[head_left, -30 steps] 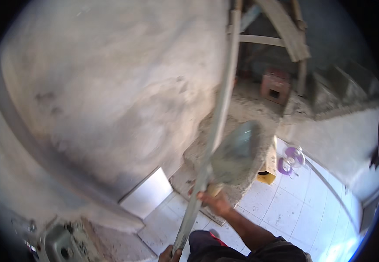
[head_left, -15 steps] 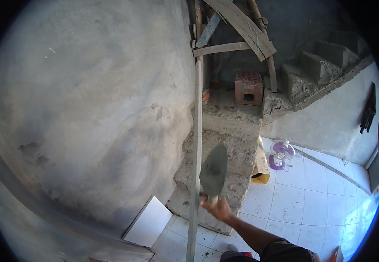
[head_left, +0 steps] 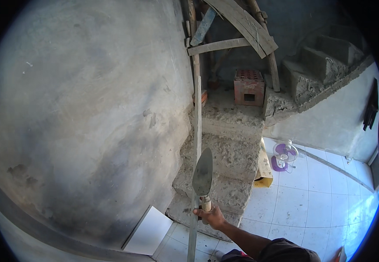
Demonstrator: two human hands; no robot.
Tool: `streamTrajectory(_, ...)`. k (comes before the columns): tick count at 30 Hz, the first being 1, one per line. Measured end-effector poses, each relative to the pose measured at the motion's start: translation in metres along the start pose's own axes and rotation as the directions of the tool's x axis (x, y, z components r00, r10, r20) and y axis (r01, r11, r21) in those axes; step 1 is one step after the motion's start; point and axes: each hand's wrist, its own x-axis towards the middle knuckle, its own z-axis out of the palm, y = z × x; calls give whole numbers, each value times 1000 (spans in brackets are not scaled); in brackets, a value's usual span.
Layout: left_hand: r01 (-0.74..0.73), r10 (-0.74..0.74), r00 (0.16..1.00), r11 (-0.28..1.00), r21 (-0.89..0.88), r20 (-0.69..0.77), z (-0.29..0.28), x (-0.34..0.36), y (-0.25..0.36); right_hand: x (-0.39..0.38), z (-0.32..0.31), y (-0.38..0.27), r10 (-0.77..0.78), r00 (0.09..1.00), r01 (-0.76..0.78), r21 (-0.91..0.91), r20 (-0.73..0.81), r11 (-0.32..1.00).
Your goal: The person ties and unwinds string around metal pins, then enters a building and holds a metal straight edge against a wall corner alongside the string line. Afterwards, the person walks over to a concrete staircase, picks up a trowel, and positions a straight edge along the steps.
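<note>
My right hand is closed around the wooden handle of a pointed trowel, whose grey metal blade points up and away from me. A long, narrow straight bar runs upright past the trowel and on to the lower edge. The trowel blade and my fingertips overlap the bar; whether the fingers also grip it I cannot tell. Beyond the hand are rough concrete steps, and to the left rises a smooth grey plastered wall. My left hand is out of view.
A white panel leans at the wall's foot. Perforated red bricks stand on the landing under wooden boards. More concrete stairs climb right. A purple-and-white fan and a yellow box sit on the tiled floor.
My right hand has shifted slightly left and down with the trowel, whose blade now overlaps the bar. The bar's upper end sits lower, and the view has shifted a little.
</note>
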Motion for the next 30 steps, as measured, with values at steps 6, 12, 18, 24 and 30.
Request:
streamTrajectory(6, 41, -38, 997, 998, -48, 72, -28, -5, 6, -16, 6, -1, -26, 1000, 27, 97, -12, 995)
streamTrajectory(12, 66, -48, 990, 988, -142, 130, -29, -11, 15, -32, 6, 6, -55, 998, 58, 139, -26, 989)
streamTrajectory(18, 37, -4, 987, 978, -205, 159, -35, 13, 48, -46, -2, 10, -30, 999, 36, 223, -31, 974)
streamTrajectory(24, 17, 30, 984, 966, -260, 175, -18, 40, 135, -54, -16, 15, -37, 998, 47, 218, -50, 975)
streamTrajectory(30, 106, 137, 878, 879, -465, 459, 59, 209, 362, -62, -33, 25, -91, 991, 102, 114, -95, 988)
